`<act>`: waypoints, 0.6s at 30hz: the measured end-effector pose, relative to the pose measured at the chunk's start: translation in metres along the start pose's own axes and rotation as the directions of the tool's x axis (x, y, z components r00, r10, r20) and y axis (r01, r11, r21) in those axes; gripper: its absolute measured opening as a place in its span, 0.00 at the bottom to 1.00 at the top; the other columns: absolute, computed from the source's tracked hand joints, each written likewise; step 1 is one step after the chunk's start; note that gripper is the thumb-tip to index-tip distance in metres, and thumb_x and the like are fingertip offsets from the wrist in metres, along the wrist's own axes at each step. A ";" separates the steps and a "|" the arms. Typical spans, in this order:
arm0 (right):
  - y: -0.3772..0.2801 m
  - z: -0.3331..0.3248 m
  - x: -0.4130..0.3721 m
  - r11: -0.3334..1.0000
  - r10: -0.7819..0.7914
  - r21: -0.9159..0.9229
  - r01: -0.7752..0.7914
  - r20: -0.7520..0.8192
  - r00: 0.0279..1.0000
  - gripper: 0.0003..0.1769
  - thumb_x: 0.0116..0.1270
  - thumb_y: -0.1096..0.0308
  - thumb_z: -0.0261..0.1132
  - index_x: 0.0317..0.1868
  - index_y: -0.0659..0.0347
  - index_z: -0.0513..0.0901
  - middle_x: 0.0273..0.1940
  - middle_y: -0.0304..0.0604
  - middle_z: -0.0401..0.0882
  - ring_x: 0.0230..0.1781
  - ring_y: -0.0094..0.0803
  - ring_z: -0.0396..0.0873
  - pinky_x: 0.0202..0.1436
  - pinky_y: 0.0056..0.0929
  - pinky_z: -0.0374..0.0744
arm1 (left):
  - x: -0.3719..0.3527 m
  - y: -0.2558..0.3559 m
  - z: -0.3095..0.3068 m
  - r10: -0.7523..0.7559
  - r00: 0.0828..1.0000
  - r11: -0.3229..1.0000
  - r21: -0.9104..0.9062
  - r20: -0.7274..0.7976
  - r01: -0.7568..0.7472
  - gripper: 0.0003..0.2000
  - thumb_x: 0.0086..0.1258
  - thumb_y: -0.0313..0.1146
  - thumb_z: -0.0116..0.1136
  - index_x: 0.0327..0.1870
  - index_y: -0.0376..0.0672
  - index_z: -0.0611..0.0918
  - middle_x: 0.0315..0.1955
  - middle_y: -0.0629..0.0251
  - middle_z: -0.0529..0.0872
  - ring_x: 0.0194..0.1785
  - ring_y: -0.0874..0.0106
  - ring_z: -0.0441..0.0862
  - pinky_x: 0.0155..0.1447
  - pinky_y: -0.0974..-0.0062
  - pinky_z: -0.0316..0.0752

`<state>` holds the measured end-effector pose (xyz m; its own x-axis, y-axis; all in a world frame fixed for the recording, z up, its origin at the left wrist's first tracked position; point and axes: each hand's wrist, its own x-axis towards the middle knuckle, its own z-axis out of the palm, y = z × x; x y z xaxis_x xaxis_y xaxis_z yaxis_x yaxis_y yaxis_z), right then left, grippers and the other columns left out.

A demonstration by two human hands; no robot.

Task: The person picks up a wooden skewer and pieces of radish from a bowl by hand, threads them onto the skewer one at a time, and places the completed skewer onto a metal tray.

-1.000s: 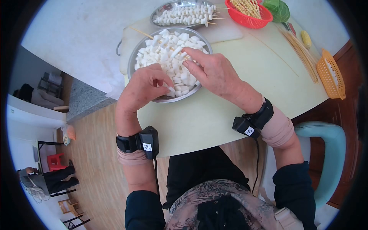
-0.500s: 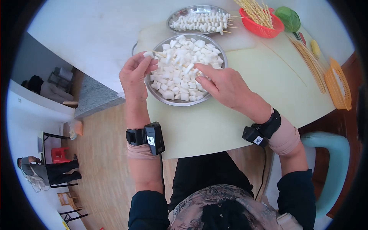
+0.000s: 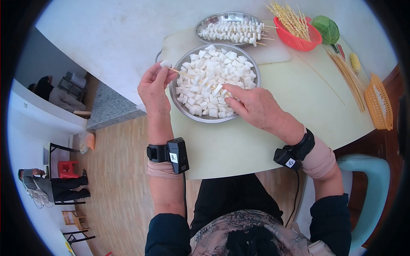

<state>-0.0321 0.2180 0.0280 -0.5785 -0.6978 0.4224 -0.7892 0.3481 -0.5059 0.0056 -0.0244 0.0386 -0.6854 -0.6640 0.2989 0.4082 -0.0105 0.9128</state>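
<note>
My left hand (image 3: 154,87) is closed in a pinch on a white food chunk (image 3: 165,64) at one end of a bamboo skewer (image 3: 181,73). Over the metal bowl (image 3: 173,100), the skewer slants down to my right hand (image 3: 258,106), whose fingers are closed around its other part. White pieces sit on the skewer near the right fingertips, but how many is hard to make out against the pile. Loose white chunks (image 3: 213,112) fill the bowl below both hands.
Behind the bowl, an oval metal tray (image 3: 200,36) bears several loaded skewers (image 3: 235,30). At the right are a red basket (image 3: 294,42) with skewers, a cabbage (image 3: 325,29), bare bamboo sticks (image 3: 348,77), a corn cob (image 3: 355,62) and an orange basket (image 3: 376,106). A person (image 3: 55,187) stands far left.
The view has shifted, so the table items appear slightly lower and further right. More bare skewer shows beside the left fingers. Both hands keep their hold.
</note>
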 end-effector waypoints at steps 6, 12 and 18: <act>-0.003 -0.002 0.000 1.000 -0.005 0.008 0.005 -0.041 0.999 0.15 0.66 0.62 0.58 0.50 0.59 0.78 0.24 0.53 0.79 0.26 0.49 0.80 0.30 0.44 0.77 | 0.001 -0.002 -0.001 -0.006 1.000 1.000 0.002 -0.006 0.006 0.12 0.66 0.21 0.57 0.49 0.25 0.76 0.38 0.53 0.83 0.38 0.69 0.85 0.45 0.78 0.82; 0.000 -0.001 0.000 1.000 -0.015 -0.007 0.015 -0.047 0.999 0.15 0.66 0.62 0.58 0.50 0.59 0.78 0.23 0.53 0.79 0.26 0.49 0.80 0.30 0.44 0.77 | -0.002 0.000 0.003 -0.009 1.000 0.999 0.034 0.003 0.009 0.12 0.65 0.21 0.57 0.48 0.26 0.76 0.37 0.54 0.84 0.37 0.70 0.85 0.43 0.79 0.82; 0.000 -0.001 0.000 1.000 -0.016 -0.017 0.016 -0.037 0.999 0.15 0.66 0.62 0.58 0.50 0.59 0.78 0.22 0.52 0.79 0.25 0.49 0.80 0.30 0.43 0.77 | -0.002 0.000 0.003 0.006 1.000 0.999 0.038 0.002 -0.006 0.12 0.65 0.21 0.58 0.47 0.27 0.77 0.35 0.55 0.84 0.35 0.70 0.85 0.43 0.79 0.82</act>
<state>-0.0322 0.2183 0.0284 -0.5729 -0.6796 0.4582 -0.8016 0.3479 -0.4863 0.0056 -0.0209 0.0384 -0.6838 -0.6628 0.3051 0.3895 0.0220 0.9208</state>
